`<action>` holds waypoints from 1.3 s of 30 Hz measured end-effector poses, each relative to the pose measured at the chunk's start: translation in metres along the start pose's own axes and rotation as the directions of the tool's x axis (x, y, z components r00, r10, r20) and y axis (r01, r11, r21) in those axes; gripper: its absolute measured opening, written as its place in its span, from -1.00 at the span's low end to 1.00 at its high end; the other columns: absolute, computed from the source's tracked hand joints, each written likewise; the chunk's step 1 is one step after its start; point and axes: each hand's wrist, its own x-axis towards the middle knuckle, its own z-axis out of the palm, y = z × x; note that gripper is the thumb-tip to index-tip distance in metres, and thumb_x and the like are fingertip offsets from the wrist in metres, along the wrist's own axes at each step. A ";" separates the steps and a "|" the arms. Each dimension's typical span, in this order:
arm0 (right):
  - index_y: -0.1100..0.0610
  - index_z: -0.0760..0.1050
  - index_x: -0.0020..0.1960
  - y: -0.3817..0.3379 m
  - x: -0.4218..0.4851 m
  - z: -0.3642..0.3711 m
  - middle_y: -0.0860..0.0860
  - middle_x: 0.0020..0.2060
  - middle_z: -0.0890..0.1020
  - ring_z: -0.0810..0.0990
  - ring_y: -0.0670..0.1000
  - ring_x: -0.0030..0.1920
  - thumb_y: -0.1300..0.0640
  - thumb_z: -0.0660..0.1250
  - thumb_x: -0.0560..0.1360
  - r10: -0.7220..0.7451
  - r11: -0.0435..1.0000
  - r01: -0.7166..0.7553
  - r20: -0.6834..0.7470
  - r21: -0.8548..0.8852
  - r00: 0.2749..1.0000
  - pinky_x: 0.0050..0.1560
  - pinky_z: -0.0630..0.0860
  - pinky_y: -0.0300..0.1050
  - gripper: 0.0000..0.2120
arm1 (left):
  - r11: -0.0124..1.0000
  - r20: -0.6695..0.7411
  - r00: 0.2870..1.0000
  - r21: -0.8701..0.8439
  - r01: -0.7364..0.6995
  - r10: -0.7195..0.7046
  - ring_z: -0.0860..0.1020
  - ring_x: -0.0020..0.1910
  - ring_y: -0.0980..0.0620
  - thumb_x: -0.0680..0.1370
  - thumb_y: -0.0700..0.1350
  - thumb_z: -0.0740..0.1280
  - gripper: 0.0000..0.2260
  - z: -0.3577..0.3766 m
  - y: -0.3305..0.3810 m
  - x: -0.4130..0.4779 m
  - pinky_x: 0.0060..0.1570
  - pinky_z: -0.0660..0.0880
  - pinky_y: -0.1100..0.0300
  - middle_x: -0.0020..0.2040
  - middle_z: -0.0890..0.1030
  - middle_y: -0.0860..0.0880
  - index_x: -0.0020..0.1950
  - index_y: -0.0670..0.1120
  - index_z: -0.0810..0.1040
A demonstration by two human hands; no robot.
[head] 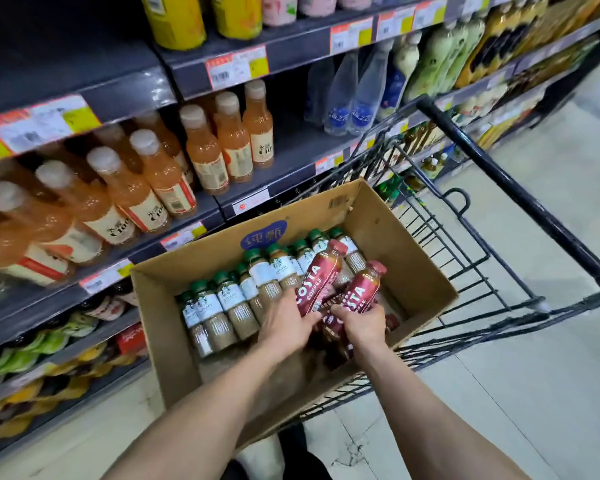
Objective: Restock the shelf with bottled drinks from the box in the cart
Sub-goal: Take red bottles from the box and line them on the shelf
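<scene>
An open cardboard box [406, 237] rests in a black wire cart [478, 258]. Inside it lie several green-capped coffee bottles [222, 306] and some dark red Costa coffee bottles. My left hand [284, 323] grips one red Costa bottle [321, 275], which tilts up out of the box. My right hand [362, 323] grips a second red Costa bottle [359, 292] just to its right. More red bottles [333, 337] lie half hidden under my hands. The shelf [284, 168] stands to the left, right against the cart.
Orange juice bottles [146, 188] fill the shelf row at left, with a bare stretch of shelf board beside clear water bottles [354, 98]. Yellow bottles stand above, pouches on lower shelves. The cart handle [520, 188] runs at right. Pale tiled floor lies beyond.
</scene>
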 end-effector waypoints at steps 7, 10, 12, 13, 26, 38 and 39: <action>-0.06 0.37 0.14 -0.023 -0.079 0.002 -0.07 -0.03 0.66 0.67 -0.18 -0.12 0.16 0.65 0.26 -0.342 0.936 0.352 0.219 -0.008 0.914 0.02 0.58 -0.12 -0.39 | 0.964 -0.071 0.997 -0.266 -0.013 -0.006 0.56 -0.05 0.12 0.41 0.00 0.50 -0.68 -0.058 -0.018 -0.064 -0.13 0.40 0.26 -0.04 0.60 0.16 0.11 0.07 0.51; -0.07 0.35 0.21 -0.034 -0.112 0.006 -0.13 -0.05 0.63 0.61 -0.35 -0.14 0.07 0.65 0.25 -0.442 0.883 0.467 0.258 -0.040 0.859 -0.13 0.49 -0.31 -0.33 | 0.934 -0.123 0.991 -0.358 -0.005 -0.042 0.57 -0.13 0.19 0.40 -0.04 0.51 -0.75 -0.082 -0.029 -0.094 -0.24 0.36 0.34 -0.12 0.61 0.15 -0.04 0.07 0.48; -0.04 0.39 0.19 -0.040 -0.133 0.009 -0.08 -0.05 0.65 0.64 -0.27 -0.12 0.08 0.65 0.24 -0.490 0.855 0.519 0.297 -0.021 0.819 -0.12 0.53 -0.29 -0.36 | 0.915 -0.150 0.987 -0.403 -0.007 -0.058 0.57 -0.13 0.21 0.41 -0.04 0.52 -0.73 -0.098 -0.040 -0.114 -0.22 0.39 0.31 -0.09 0.62 0.13 0.00 0.06 0.49; -0.02 0.41 0.20 -0.042 -0.143 0.011 -0.06 -0.03 0.67 0.66 -0.21 -0.11 0.07 0.65 0.23 -0.509 0.842 0.540 0.319 -0.013 0.800 -0.07 0.57 -0.21 -0.36 | 0.909 -0.164 0.985 -0.416 -0.016 -0.057 0.57 -0.11 0.19 0.41 -0.04 0.52 -0.71 -0.106 -0.044 -0.123 -0.16 0.43 0.28 -0.07 0.63 0.12 0.04 0.05 0.50; -0.11 0.36 0.12 -0.064 -0.246 0.043 -0.06 -0.05 0.66 0.66 -0.19 -0.15 0.08 0.63 0.28 -0.631 0.692 0.721 0.516 0.036 0.579 -0.10 0.57 -0.20 -0.44 | 0.836 -0.445 0.881 -0.536 -0.118 -0.161 0.51 -0.06 0.33 0.43 -0.01 0.53 -0.64 -0.193 -0.075 -0.219 -0.18 0.36 0.38 0.00 0.57 0.21 0.11 0.16 0.44; -0.17 0.37 0.16 -0.085 -0.325 0.088 -0.16 -0.13 0.70 0.69 -0.19 -0.15 0.01 0.62 0.26 -0.637 0.627 0.763 0.667 0.158 0.386 -0.15 0.60 -0.22 -0.41 | 0.779 -0.557 0.762 -0.616 -0.113 -0.330 0.61 0.00 0.19 0.39 -0.03 0.58 -0.50 -0.244 -0.110 -0.280 0.04 0.55 0.16 0.02 0.64 0.14 0.20 0.10 0.40; -0.13 0.38 0.19 -0.087 -0.330 0.092 -0.13 -0.12 0.70 0.68 -0.21 -0.16 0.01 0.62 0.27 -0.637 0.624 0.765 0.671 0.160 0.379 -0.17 0.59 -0.26 -0.40 | 0.777 -0.562 0.757 -0.618 -0.116 -0.334 0.61 -0.01 0.20 0.38 -0.02 0.59 -0.50 -0.247 -0.113 -0.282 0.03 0.55 0.17 0.02 0.64 0.14 0.20 0.10 0.41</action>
